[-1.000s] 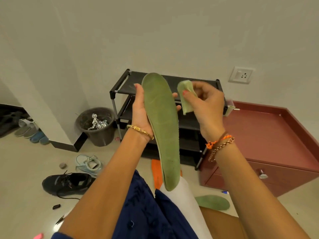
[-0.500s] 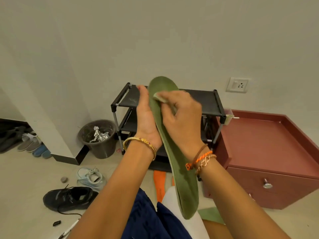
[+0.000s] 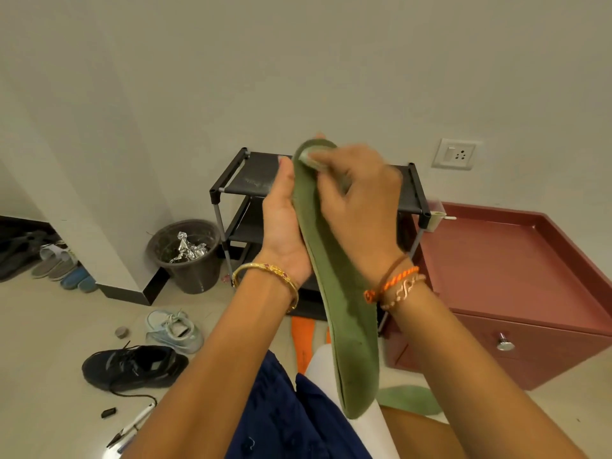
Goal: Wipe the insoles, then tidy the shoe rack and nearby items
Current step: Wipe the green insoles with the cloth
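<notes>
— Wiping has begun: the left hand (image 3: 284, 226) grips the green insole (image 3: 344, 293) upright before the shoe rack (image 3: 251, 183), and the right hand (image 3: 361, 200), which held the cloth (image 3: 313, 158) clear of it a second ago, now presses it on the toe end, fingers curled round it.

— And what remains?

— Most of it, likely. A second green insole (image 3: 410, 400) lies on the floor, the shoes at left are scattered, and the rack is untidied.
</notes>
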